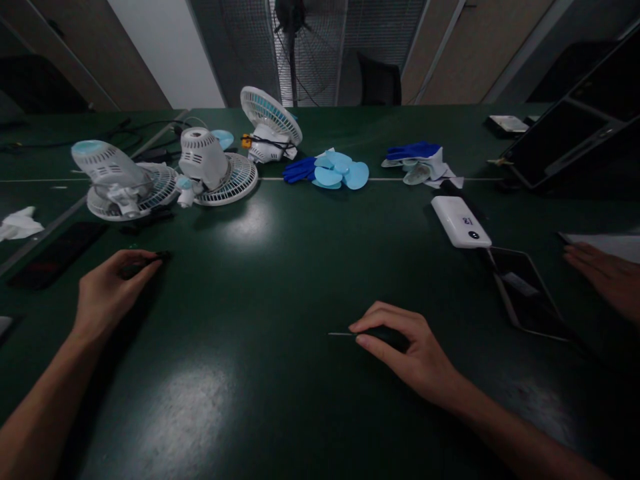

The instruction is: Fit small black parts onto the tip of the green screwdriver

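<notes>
My right hand (400, 340) is closed round the dark handle of a screwdriver (383, 335), whose thin metal shaft points left just over the green table (280, 413). Over at the left, my left hand (113, 287) pinches a small black object (163, 256) between thumb and fingers; what it is I cannot make out. Beyond that hand, two white fan units (113, 173) (205, 160) lie with their grilles down. A third white fan (273, 127) leans farther back, its cable wound round the base. Light blue fan blades (341, 170) rest on a blue glove (299, 170).
A white power bank (460, 221) and a phone (527, 290) lie on the right. Another person's hand (607, 273) rests at the right edge. More gloves (420, 163) are at the back. A black flat object (57, 255) and white tissue (20, 225) are at the left.
</notes>
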A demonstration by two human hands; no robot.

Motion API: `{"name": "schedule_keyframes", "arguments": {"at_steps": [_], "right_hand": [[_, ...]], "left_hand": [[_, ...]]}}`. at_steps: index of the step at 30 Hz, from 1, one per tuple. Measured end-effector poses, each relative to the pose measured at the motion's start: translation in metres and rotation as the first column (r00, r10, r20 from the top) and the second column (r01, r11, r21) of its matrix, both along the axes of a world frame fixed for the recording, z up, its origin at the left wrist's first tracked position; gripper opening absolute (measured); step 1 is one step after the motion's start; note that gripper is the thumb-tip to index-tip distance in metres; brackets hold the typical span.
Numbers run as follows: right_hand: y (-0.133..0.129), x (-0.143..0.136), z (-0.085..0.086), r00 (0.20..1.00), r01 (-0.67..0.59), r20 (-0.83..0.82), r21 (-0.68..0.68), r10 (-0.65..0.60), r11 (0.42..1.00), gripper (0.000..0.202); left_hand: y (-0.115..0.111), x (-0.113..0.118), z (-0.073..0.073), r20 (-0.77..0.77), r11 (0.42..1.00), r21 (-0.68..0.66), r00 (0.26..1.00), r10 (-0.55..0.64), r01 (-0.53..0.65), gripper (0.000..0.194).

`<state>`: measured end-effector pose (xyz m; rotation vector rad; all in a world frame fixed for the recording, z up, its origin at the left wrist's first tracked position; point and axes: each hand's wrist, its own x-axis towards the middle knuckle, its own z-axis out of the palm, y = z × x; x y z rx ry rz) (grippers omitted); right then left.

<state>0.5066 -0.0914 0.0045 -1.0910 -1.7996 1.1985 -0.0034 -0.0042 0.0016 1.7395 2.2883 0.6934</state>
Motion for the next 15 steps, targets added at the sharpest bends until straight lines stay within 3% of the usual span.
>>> {"name": "schedule_keyframes", "arguments": {"at_steps": [3,6,10,13,15], "right_hand": [[0.000,-0.001,0.001,1.000,0.010,0.009,0.001,-0.010,1.000,0.013],[0.000,-0.001,0.001,1.000,0.009,0.016,0.006,-0.009,1.000,0.013],[0.001,-0.001,0.000,1.000,0.011,0.014,0.009,-0.012,1.000,0.013],[0.001,0.000,-0.001,1.000,0.010,0.009,0.011,-0.010,1.000,0.014],[0.001,-0.001,-0.001,1.000,0.007,0.006,0.013,-0.007,1.000,0.015]], "left_hand": [[0.002,-0.005,-0.006,-0.027,0.998,0.060,0.999,-0.028,0.029,0.047],[0.002,-0.015,-0.002,-0.048,0.999,0.050,0.999,0.011,-0.008,0.053],[0.002,-0.038,0.008,-0.154,0.976,-0.143,0.978,0.141,-0.163,0.070],[0.002,-0.057,0.010,-0.223,0.938,-0.283,0.965,0.139,-0.200,0.061],[0.002,-0.065,0.009,-0.228,0.930,-0.291,0.960,0.162,-0.226,0.052]]}}
